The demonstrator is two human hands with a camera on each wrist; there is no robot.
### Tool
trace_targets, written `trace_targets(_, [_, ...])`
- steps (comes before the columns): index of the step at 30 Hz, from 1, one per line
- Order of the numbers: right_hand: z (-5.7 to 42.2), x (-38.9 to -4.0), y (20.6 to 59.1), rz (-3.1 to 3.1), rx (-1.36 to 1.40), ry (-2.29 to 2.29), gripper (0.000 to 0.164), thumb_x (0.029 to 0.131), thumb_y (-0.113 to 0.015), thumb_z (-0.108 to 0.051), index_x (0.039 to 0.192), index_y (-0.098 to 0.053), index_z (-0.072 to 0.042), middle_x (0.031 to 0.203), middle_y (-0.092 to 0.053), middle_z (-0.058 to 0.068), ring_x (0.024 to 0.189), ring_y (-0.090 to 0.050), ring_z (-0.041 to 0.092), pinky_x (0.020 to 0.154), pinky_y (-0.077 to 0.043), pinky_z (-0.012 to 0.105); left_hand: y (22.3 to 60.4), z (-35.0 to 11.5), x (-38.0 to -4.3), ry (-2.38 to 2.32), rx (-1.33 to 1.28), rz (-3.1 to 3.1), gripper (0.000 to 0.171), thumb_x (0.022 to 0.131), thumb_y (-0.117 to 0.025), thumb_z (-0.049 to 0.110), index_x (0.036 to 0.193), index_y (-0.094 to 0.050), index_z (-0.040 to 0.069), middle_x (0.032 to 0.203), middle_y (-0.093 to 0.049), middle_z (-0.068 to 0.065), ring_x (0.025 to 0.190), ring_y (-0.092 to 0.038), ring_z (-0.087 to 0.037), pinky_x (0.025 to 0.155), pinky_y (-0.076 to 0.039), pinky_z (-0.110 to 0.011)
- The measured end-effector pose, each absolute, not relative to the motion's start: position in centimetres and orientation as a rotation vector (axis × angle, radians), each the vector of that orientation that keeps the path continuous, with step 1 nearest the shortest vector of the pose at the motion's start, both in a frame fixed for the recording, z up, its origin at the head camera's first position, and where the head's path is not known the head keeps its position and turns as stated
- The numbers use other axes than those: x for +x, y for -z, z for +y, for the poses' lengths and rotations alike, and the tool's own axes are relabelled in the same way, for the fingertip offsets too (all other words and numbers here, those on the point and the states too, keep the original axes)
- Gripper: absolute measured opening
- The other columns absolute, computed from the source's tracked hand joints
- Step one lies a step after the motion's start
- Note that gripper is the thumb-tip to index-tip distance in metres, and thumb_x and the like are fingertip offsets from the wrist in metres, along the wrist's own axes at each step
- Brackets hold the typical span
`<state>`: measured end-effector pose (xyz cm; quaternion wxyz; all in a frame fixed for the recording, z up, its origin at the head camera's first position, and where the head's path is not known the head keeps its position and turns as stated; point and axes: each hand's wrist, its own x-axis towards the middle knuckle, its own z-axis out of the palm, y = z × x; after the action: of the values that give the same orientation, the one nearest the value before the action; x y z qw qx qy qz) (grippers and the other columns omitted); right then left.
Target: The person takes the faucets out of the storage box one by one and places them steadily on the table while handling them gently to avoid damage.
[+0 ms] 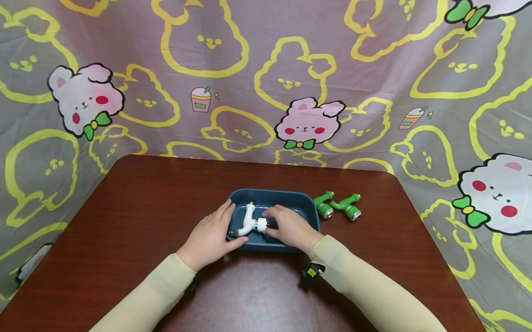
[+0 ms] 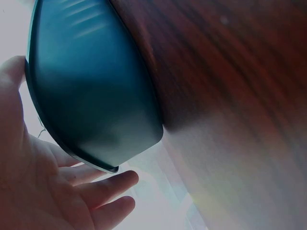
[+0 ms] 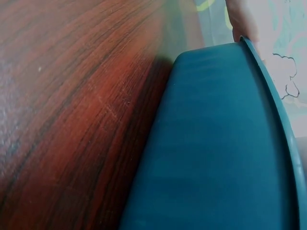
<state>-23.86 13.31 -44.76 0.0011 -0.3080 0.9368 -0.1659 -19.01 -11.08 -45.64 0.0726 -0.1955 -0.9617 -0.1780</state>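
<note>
A white faucet (image 1: 247,222) with a brass threaded end lies inside a dark blue plastic bin (image 1: 261,247) on the table. My right hand (image 1: 292,228) reaches over the bin's front rim and grips the faucet at its knob end, thumb and fingers on a dark part there. At the bin's left end my left hand (image 1: 208,238) rests against the rim, thumb along the front and fingers extended along the side. The left wrist view shows those fingers fairly straight beside the bin wall (image 2: 96,96). In the right wrist view, the bin's outer side (image 3: 206,143) hides the faucet.
Two green faucets (image 1: 324,205) (image 1: 347,207) with silver-rimmed knobs lie on the table just right of the bin. The brown wooden table (image 1: 156,195) extends around it. A patterned cloth (image 1: 233,99) hangs behind and at both sides.
</note>
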Motion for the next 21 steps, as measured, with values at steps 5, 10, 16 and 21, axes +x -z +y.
trace_targets(5, [13.23, -24.06, 44.88, 2.926, -0.979, 0.547, 0.040, 0.090, -0.082, -0.029, 0.122, -0.073, -0.009, 0.110, -0.075, 0.006, 0.100, -0.070, 0.020, 0.091, -0.058, 0.039, 45.59, -11.06, -18.95, 0.540, -0.584, -2.894, 0.099, 0.089, -0.072, 0.062, 0.155, -0.039, -0.004, 0.163, -0.037, -0.025, 0.137, -0.055, -0.042, 0.109, -0.049, -0.054])
trace_targets(10, [13.09, -24.36, 45.13, 2.920, -0.983, 0.537, 0.036, 0.088, -0.084, -0.030, 0.117, -0.074, -0.011, 0.102, -0.075, 0.002, 0.091, -0.069, 0.015, 0.084, -0.058, 0.036, 45.62, -11.09, -18.98, 0.537, -0.583, -2.901, 0.098, 0.090, -0.072, 0.061, 0.156, -0.039, -0.003, 0.163, -0.037, -0.024, 0.137, -0.054, -0.041, 0.109, -0.049, -0.054])
trace_targets(16, [13.06, -24.53, 45.37, 2.907, -0.972, 0.533, 0.035, 0.089, -0.083, -0.030, 0.117, -0.074, -0.011, 0.107, -0.076, 0.002, 0.094, -0.070, 0.015, 0.089, -0.058, 0.036, 45.68, -11.15, -19.05, 0.542, -0.589, -2.897, 0.097, 0.090, -0.071, 0.061, 0.155, -0.040, -0.003, 0.162, -0.037, -0.024, 0.137, -0.054, -0.042, 0.109, -0.049, -0.054])
trace_targets(21, [13.06, -24.49, 45.25, 2.902, -0.981, 0.557, 0.032, 0.089, -0.083, -0.029, 0.114, -0.075, -0.010, 0.106, -0.076, 0.003, 0.094, -0.070, 0.015, 0.089, -0.058, 0.037, 45.71, -11.17, -19.05, 0.551, -0.591, -2.887, 0.097, 0.090, -0.071, 0.061, 0.155, -0.040, -0.003, 0.162, -0.037, -0.025, 0.136, -0.055, -0.042, 0.108, -0.050, -0.054])
